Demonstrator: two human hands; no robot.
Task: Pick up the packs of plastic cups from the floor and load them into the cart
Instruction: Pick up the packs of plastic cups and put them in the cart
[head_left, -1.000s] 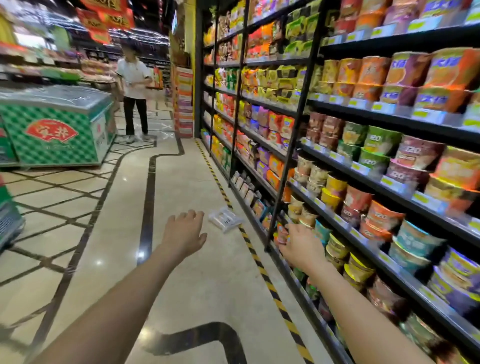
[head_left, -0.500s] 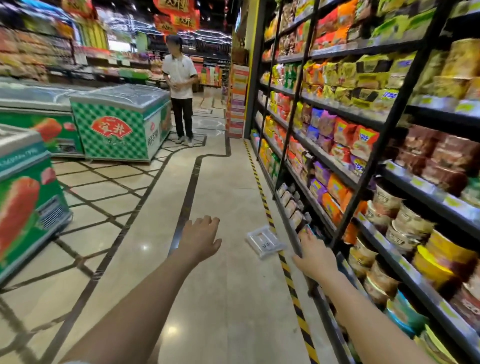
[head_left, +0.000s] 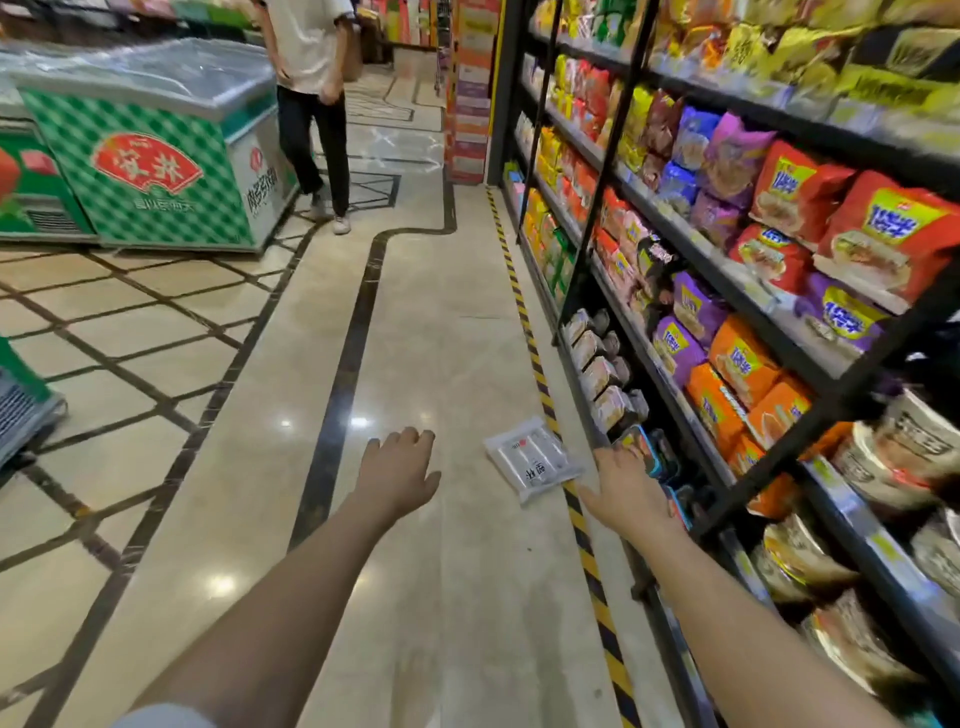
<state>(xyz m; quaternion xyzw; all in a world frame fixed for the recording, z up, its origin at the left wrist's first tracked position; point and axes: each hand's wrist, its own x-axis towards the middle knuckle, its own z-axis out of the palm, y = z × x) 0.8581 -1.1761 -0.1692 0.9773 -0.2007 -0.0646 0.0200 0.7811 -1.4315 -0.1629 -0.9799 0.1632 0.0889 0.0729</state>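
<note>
Pack of cups on floor; left hand, right hand empty beside it.

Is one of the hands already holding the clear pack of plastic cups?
No, the clear pack of plastic cups lies on the floor between the open left hand and right hand.

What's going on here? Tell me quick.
A person in a shop aisle reaches both hands toward a pack of cups lying on the floor by the striped tape. The left hand and right hand are open and hold nothing. No cart is in view. Another person stands by a freezer.
</note>
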